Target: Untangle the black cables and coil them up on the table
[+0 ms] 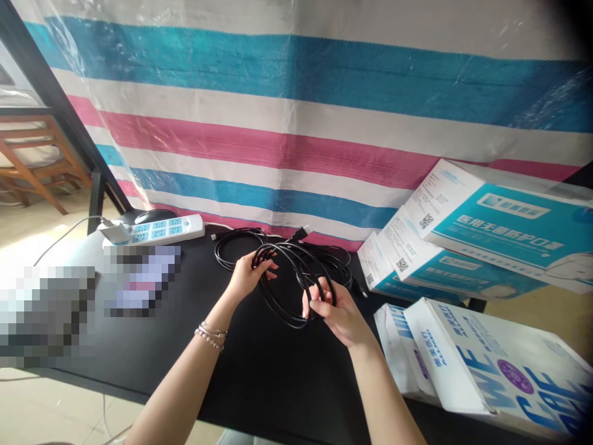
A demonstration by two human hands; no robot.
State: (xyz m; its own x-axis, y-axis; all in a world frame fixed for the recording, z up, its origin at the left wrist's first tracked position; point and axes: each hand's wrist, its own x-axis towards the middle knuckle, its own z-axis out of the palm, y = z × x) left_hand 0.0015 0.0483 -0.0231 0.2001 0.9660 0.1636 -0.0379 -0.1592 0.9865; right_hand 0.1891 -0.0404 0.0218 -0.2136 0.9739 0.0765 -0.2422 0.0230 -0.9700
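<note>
Both hands are working a coiled black cable (296, 284) above a black table (259, 364). The left hand (248, 275) is gripping the left side of the coil, fingers curled through the loops and closed on them, with beaded bracelets (210, 335) sitting on that wrist. The right hand (338, 312) is pinching the lower right part of the coil, thumb and fingers closed tight on the strands. The cable is being held up slightly off the table, with more of its loops trailing behind onto the tabletop toward the striped tarp (296, 123), and a connector end (301, 232) is poking up near the tarp. A white power strip (162, 230) with blue sockets is lying at the table's far left, a white charger (113, 233) is plugged in at its left end, and a black mouse (155, 216) is sitting just behind it. Stacked teal-and-white boxes (486, 241) are leaning on the right side, well apart from the hands, and white packs with blue lettering (486, 364) are lying in front of them. Blurred-out patches are covering things on the left of the table; cannot tell what they are.
</note>
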